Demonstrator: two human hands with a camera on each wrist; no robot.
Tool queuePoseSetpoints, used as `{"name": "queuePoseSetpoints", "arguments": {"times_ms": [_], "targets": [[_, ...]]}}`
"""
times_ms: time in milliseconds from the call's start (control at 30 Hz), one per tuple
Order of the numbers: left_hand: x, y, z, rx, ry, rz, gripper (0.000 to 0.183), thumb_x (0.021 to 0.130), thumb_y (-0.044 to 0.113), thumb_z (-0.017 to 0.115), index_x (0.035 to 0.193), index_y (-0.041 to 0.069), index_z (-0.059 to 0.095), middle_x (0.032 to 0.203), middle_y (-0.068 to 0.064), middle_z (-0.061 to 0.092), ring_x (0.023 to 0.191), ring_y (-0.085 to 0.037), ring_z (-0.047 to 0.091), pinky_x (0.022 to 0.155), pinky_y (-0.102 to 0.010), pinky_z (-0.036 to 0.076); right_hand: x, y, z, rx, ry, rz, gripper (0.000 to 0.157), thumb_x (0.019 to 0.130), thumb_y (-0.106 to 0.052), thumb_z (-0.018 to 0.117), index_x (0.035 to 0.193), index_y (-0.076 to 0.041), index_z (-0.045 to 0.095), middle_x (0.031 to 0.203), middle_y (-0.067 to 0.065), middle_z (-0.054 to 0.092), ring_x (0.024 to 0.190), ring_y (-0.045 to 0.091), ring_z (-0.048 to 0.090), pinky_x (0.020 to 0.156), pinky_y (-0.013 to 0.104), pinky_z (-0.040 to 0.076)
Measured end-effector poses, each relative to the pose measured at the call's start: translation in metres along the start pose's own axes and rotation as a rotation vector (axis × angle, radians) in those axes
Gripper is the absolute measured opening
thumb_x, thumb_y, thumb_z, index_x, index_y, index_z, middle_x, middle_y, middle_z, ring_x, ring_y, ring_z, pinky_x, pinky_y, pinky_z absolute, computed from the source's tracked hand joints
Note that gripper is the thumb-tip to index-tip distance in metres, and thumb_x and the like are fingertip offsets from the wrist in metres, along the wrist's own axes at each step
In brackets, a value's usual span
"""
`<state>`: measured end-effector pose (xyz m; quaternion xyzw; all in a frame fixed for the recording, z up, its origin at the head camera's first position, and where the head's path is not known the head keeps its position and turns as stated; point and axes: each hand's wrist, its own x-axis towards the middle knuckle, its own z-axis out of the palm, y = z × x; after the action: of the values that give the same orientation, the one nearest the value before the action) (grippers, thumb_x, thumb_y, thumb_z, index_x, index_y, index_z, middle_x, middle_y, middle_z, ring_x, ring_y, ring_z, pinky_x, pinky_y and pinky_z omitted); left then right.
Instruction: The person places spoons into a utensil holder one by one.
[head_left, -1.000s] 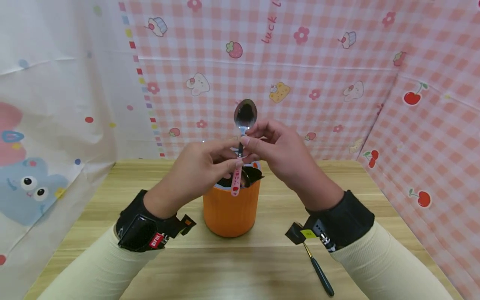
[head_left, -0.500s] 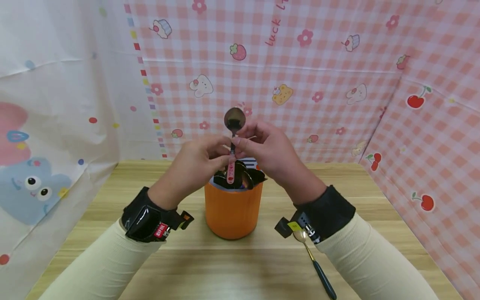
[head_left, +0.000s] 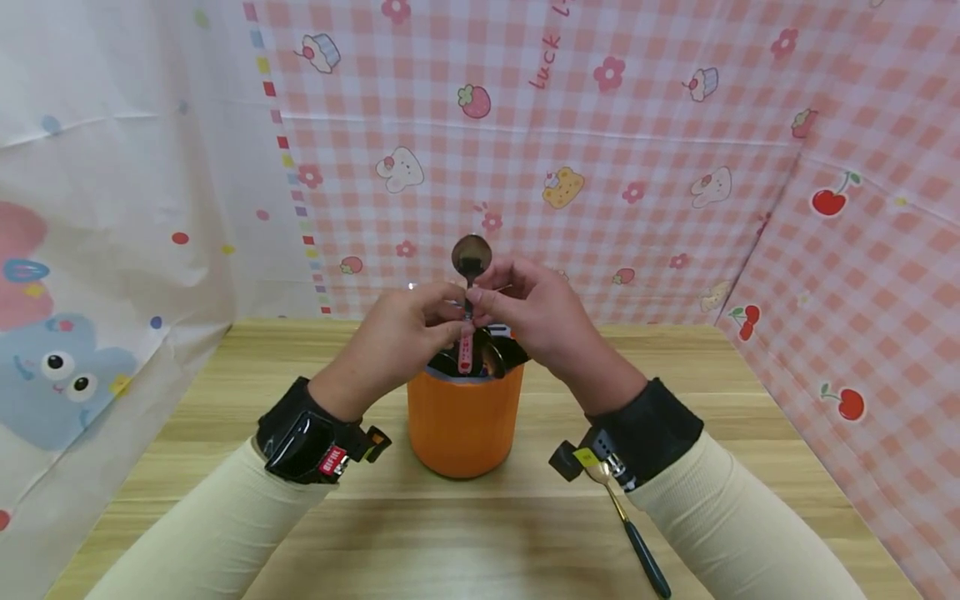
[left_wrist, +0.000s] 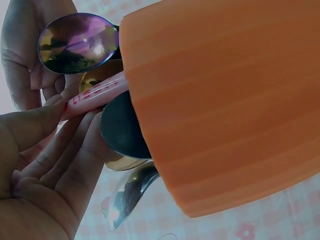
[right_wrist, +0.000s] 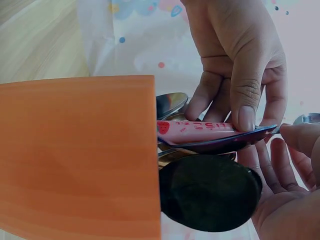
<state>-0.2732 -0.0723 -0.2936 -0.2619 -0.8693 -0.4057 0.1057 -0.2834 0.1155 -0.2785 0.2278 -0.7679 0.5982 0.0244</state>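
Observation:
A spoon with a pink printed handle (head_left: pixel 466 350) and a metal bowl (head_left: pixel 472 254) stands upright, bowl up, over the orange container (head_left: pixel 462 425). My left hand (head_left: pixel 393 337) pinches the handle between thumb and fingers, seen also in the left wrist view. On the other side, my right hand (head_left: pixel 542 321) pinches the neck just below the bowl. Both wrist views show the pink handle's lower end passing behind the container's rim, where it is hidden. Several other spoons, among them a dark one (right_wrist: pixel 210 192) and a rainbow-tinted one (left_wrist: pixel 80 44), stick out of the container.
On the wooden table (head_left: pixel 405 550), a spoon with a gold neck and dark handle (head_left: pixel 645 558) lies at the front right, partly under the right wrist's camera. A pink checked cloth (head_left: pixel 510 158) covers the back, and a white cloth (head_left: pixel 150 200) hangs on the left.
Both hands have brought the pink-handled spoon down and slightly left, so its handle end now dips into the container's mouth. Its bowl sits lower than before.

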Motion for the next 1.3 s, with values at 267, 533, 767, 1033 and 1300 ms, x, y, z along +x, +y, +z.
{"name": "queuePoseSetpoints", "arguments": {"times_ms": [267, 533, 767, 1033, 1300], "targets": [[0.0, -0.002, -0.003, 0.017, 0.001, -0.03, 0.026, 0.09, 0.017, 0.073, 0.114, 0.013, 0.066, 0.097, -0.004, 0.074, 0.095, -0.018, 0.068, 0.082, -0.042, 0.057, -0.002, 0.001, -0.004, -0.07, 0.003, 0.063, 0.022, 0.094, -0.016, 0.067, 0.113, -0.007, 0.061, 0.105, 0.011, 0.064, 0.093, 0.025, 0.063, 0.085, 0.043, 0.054], [-0.004, 0.01, -0.011, -0.045, 0.069, -0.047, 0.034, 0.089, 0.025, 0.074, 0.119, 0.013, 0.064, 0.104, -0.004, 0.073, 0.096, -0.017, 0.068, 0.083, -0.04, 0.057, -0.006, 0.003, -0.014, -0.005, 0.026, 0.012, 0.024, 0.094, -0.013, 0.067, 0.113, -0.001, 0.061, 0.102, 0.012, 0.062, 0.092, 0.031, 0.061, 0.088, 0.044, 0.054], [-0.005, 0.024, -0.005, -0.105, 0.086, 0.05, 0.029, 0.089, 0.022, 0.074, 0.115, 0.011, 0.067, 0.098, -0.001, 0.074, 0.089, -0.01, 0.068, 0.081, -0.033, 0.057, -0.013, 0.005, -0.021, -0.014, 0.019, 0.015, 0.02, 0.095, -0.013, 0.066, 0.11, -0.002, 0.059, 0.098, 0.012, 0.061, 0.089, 0.032, 0.06, 0.084, 0.044, 0.054], [-0.006, 0.041, 0.004, -0.135, 0.063, 0.09, 0.026, 0.09, 0.022, 0.073, 0.113, 0.012, 0.067, 0.096, 0.002, 0.073, 0.084, -0.006, 0.067, 0.078, -0.03, 0.057, -0.027, 0.001, -0.032, -0.033, 0.031, 0.02, 0.022, 0.094, -0.015, 0.067, 0.11, -0.002, 0.061, 0.096, 0.012, 0.062, 0.091, 0.035, 0.059, 0.08, 0.034, 0.053], [-0.013, 0.058, 0.027, -0.114, -0.039, 0.22, 0.024, 0.089, 0.018, 0.073, 0.112, 0.012, 0.069, 0.093, 0.004, 0.072, 0.083, -0.002, 0.065, 0.074, -0.024, 0.057, -0.047, 0.008, -0.045, -0.087, 0.029, 0.059, 0.02, 0.094, -0.015, 0.068, 0.109, -0.002, 0.062, 0.099, 0.012, 0.063, 0.091, 0.031, 0.06, 0.076, 0.033, 0.052]]}}
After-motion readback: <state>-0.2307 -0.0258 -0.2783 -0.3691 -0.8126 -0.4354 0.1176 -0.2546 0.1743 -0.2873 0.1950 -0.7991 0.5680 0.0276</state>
